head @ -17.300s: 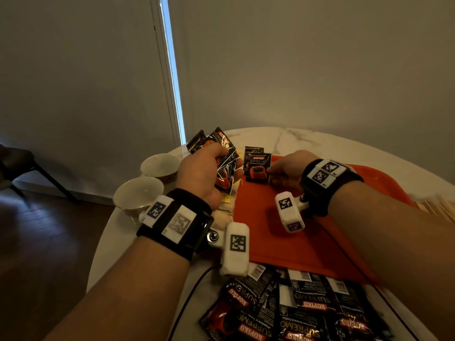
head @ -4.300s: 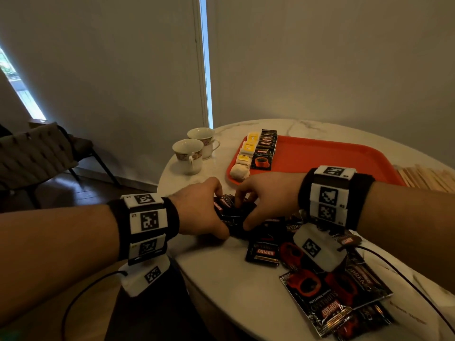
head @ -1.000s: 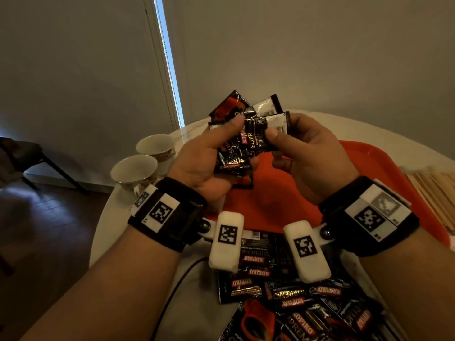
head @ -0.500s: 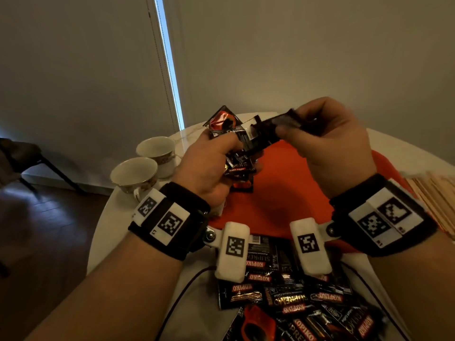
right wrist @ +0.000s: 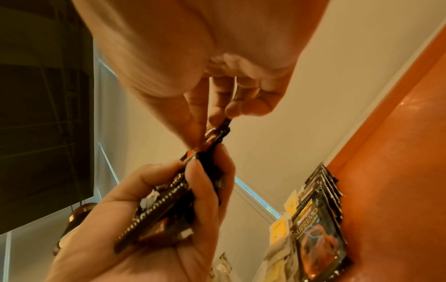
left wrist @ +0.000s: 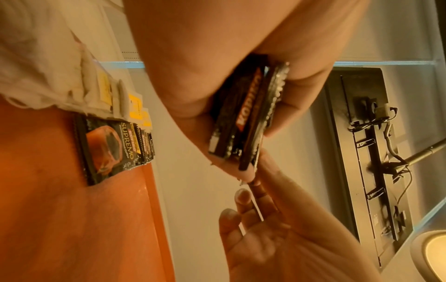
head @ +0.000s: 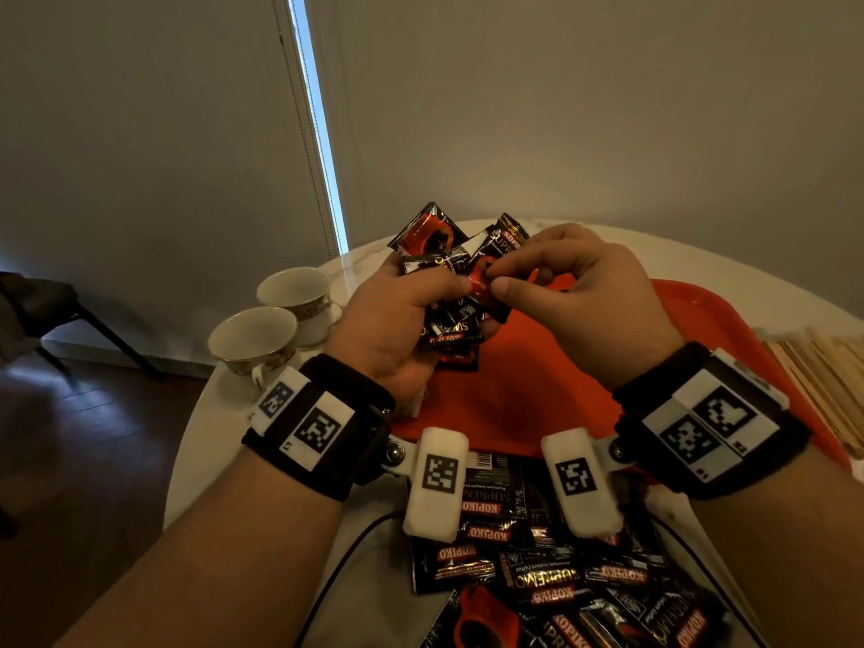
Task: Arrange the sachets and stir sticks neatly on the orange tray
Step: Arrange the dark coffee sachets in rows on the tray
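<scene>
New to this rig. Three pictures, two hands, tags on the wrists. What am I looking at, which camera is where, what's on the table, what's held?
No robot here: a person works bare-handed, with tagged bands and a small camera on each wrist. The wide picture comes from a head camera looking down; the other two look along each hand from the wrist. The left hand grips a bundle of black coffee sachets. The right hand pinches one sachet at that bundle. Below them lies the orange tray, with a row of sachets already standing along its edge. Loose sachets lie on the white table, beside two cups and wooden stir sticks.
</scene>
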Demonstrator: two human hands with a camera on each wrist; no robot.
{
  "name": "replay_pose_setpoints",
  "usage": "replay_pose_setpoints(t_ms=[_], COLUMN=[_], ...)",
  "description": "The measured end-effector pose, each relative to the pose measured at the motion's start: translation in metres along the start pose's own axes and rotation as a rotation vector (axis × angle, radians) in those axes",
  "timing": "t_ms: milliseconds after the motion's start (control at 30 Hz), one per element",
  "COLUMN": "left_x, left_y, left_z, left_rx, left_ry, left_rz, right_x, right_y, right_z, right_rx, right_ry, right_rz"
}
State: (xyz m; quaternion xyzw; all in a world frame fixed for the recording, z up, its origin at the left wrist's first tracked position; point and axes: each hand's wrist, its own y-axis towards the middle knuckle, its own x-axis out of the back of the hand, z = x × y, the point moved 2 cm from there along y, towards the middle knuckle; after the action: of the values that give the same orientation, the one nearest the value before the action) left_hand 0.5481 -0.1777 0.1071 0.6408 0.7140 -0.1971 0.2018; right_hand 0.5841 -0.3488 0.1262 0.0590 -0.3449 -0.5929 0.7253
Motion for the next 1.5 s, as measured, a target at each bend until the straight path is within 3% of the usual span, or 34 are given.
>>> replay_pose_setpoints(t_ms=[100, 233, 333, 500, 733, 867, 967, 1100, 1500], left_x=[0.002, 0.003, 0.006, 0.01, 0.013, 0.016, 0.024, 0.026, 0.034], left_y=[0.001, 0.0, 0.002, 0.005, 0.011, 0.012, 0.018, 0.017, 0.023], left_z=[0.0, -0.001, -0.001, -0.001, 0.0, -0.006, -0.01, -0.015, -0.014], left_rx=[0.003, 0.022, 0.039, 0.082, 0.078, 0.013, -0.057, -0.021, -0.079], left_ry=[0.037, 0.107, 0.124, 0.063, 0.003, -0.063, -0.088, -0.111, -0.093], left_rz=[0.023, 0.061, 0.058, 0.021, -0.051, -0.115, -0.225, -0.261, -0.269], right_x=[0.002, -0.003, -0.006, -0.005, -0.007, -0.008, -0.014, -0.028, -0.048], right_y=[0.001, 0.002, 0.0, 0.002, -0.001, 0.0, 0.0, -0.001, 0.019], right_z=[-0.008, -0.017, -0.014, -0.019, -0.008, -0.016, -0.029, -0.039, -0.033], right_rx=[-0.117, -0.341, -0.456, -0.555, -0.45, -0.628, -0.783, -0.9, -0.904], right_ry=[0.058, 0.451, 0.603, 0.709, 0.738, 0.8, 0.694, 0.429, 0.047], right_rz=[-0.063, 0.029, 0.041, -0.059, -0.088, -0.21, -0.133, 0.076, 0.235])
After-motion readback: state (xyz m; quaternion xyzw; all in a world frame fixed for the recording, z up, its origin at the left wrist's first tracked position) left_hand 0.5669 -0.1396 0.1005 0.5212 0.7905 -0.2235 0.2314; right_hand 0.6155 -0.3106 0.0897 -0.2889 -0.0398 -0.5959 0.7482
